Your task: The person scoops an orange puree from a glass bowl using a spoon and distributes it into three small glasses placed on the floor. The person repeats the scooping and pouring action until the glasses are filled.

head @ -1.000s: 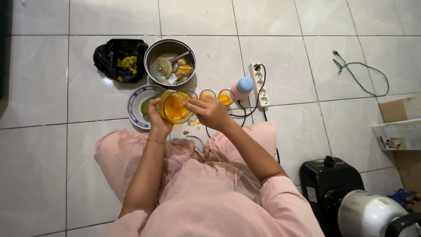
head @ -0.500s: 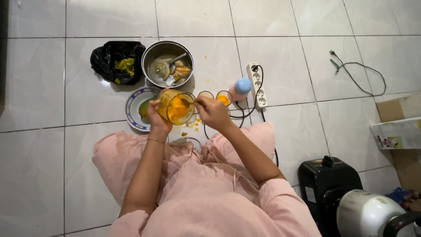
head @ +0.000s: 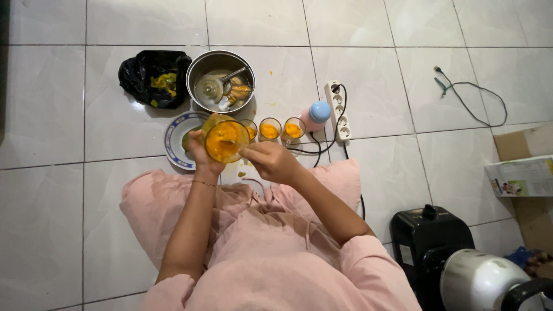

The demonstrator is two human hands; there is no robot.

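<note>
Head view: my left hand is wrapped around a clear jug of orange pulp, tilted, above the blue-rimmed plate on the tiled floor. My right hand is closed on a thin utensil that reaches into the jug; I cannot tell what kind. Just beside stand three small glasses, and behind them a metal bowl.

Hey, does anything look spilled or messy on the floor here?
Yes. Small orange drips dot the white floor tiles just below the tilted orange-filled jar in the left hand, and another speck lies beside the metal bowl.
</note>
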